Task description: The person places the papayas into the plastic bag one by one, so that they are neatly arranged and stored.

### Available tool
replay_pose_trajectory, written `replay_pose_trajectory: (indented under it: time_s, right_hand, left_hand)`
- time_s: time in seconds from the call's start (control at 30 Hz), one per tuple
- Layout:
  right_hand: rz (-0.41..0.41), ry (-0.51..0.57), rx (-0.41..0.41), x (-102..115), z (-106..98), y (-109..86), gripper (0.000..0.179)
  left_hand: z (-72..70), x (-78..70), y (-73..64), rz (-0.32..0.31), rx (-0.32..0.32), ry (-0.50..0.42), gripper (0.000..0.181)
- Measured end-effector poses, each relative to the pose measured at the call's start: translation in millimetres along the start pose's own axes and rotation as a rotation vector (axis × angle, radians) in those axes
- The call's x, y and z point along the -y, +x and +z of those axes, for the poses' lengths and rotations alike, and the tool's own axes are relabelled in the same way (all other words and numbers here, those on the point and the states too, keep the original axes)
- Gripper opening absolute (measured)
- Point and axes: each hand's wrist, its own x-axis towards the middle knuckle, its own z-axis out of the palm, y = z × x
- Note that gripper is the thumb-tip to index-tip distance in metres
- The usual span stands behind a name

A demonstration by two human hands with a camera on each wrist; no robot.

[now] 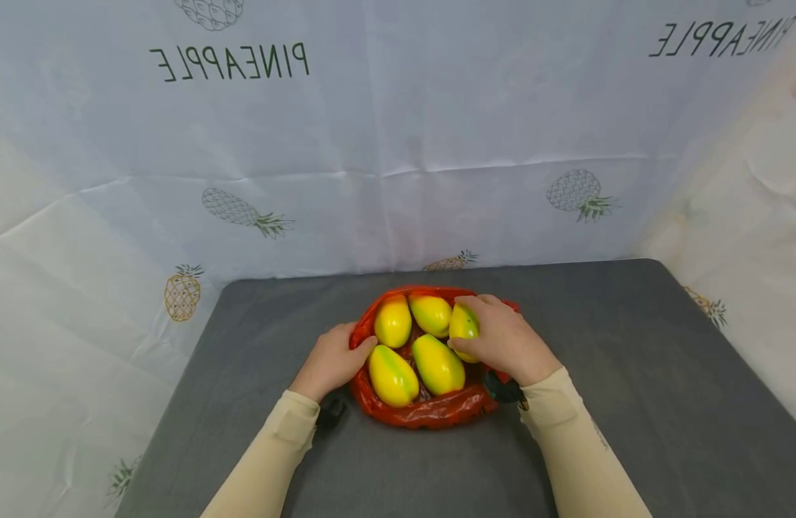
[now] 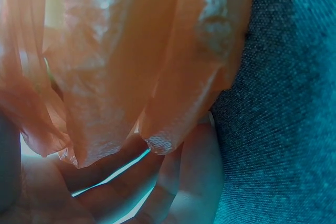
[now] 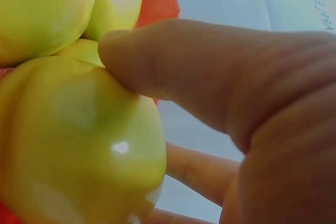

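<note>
A red plastic bag [image 1: 430, 415] lies opened out on the dark table, its rim spread around several yellow-green mangoes [image 1: 394, 376]. At its left side my left hand [image 1: 333, 360] holds the rim, thumb over the inside and fingers outside. The left wrist view shows the bag's thin orange-red film [image 2: 126, 66] hanging against those fingers. My right hand [image 1: 504, 342] grips the rightmost mango [image 1: 463, 327] from the right side. In the right wrist view the thumb [image 3: 157, 59] presses on top of this mango [image 3: 84, 140], with other mangoes touching close by.
The dark grey table [image 1: 631, 374] extends to both sides and in front of the bag. Behind it hangs a white cloth [image 1: 398, 223] printed with pineapples, with more cloth at the left and right. Dark wrist devices [image 1: 501, 387] sit under the wrists.
</note>
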Motion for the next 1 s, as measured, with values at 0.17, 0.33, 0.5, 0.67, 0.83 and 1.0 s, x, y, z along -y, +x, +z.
replay_pose_trajectory:
  time_s: [0.17, 0.33, 0.5, 0.67, 0.83, 1.0]
  right_hand:
    - [0.0, 0.006, 0.007, -2.8, 2.5, 3.0, 0.075]
    - [0.007, 0.013, 0.017, -5.1, 5.6, 6.8, 0.077]
    - [0.011, 0.006, 0.032, -6.4, 9.9, 9.5, 0.078]
    - [0.013, 0.002, 0.04, -8.0, 12.6, 10.8, 0.078]
    - [0.013, -0.001, 0.05, -9.2, 14.3, 11.2, 0.078]
    - [0.004, -0.007, 0.054, -9.6, 15.7, 10.3, 0.078]
  left_hand:
    - [-0.1, 0.6, 0.3, 0.001, 0.0, 0.008, 0.045]
    - [-0.9, 1.4, 0.3, 0.005, -0.002, 0.018, 0.048]
    - [-1.7, 2.6, -0.3, 0.009, -0.005, 0.02, 0.048]
    - [-1.4, 1.4, -2.0, 0.01, -0.004, 0.021, 0.047]
    - [-3.3, -0.5, -3.3, 0.015, 0.002, 0.021, 0.044]
    - [-6.7, -1.4, -5.1, 0.028, 0.016, 0.022, 0.035]
